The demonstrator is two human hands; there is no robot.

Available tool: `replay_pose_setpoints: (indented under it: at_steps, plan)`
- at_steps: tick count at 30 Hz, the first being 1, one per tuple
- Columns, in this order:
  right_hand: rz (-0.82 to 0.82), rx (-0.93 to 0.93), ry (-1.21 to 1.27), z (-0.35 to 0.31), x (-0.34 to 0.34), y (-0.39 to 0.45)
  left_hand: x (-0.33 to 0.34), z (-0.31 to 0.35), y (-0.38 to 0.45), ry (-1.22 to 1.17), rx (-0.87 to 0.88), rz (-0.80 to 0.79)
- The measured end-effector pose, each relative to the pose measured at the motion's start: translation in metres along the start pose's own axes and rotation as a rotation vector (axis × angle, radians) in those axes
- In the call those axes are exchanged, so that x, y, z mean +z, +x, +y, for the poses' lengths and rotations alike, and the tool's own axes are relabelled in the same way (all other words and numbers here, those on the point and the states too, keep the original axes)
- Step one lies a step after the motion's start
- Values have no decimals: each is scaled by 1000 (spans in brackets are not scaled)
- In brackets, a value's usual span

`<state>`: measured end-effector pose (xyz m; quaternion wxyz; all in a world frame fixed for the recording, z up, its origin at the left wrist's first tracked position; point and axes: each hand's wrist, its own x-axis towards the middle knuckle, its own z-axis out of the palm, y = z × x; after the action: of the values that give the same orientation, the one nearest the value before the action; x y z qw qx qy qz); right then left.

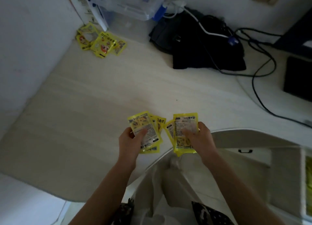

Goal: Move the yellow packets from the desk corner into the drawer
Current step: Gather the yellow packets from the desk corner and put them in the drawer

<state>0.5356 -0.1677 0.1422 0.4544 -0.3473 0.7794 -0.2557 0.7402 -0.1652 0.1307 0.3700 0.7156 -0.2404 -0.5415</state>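
My left hand (pixel 130 141) grips a fanned bunch of yellow packets (pixel 148 123) above the desk's front edge. My right hand (pixel 200 137) grips a second bunch of yellow packets (pixel 184 121) just beside it. Several more yellow packets (pixel 99 40) lie in a loose pile in the far left corner of the white desk (pixel 84 98), against the wall. At the right edge an open drawer (pixel 308 182) shows yellow contents. A closed drawer front with a dark handle (pixel 245 151) sits below the desk's curved edge.
A clear plastic storage box (pixel 128 3) with blue clips stands at the back. A black bag (pixel 199 45) lies to its right, with white and black cables (pixel 256 72) running over the desk. A black flat device (pixel 298 79) lies at far right.
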Motion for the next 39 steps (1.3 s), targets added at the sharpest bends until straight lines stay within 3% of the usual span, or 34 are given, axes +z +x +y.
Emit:
replay_pose_setpoints:
  at_steps: [19,30,39]
  plan:
    - [393,227,425,196,-163,-132,150,-84,-155,318,97,-523]
    - [516,289,503,341,-280,-211,252,-188,-293,411,45,-611]
    - [556,305,531,394,-356,-212,331,-211,-337,477,62,-660]
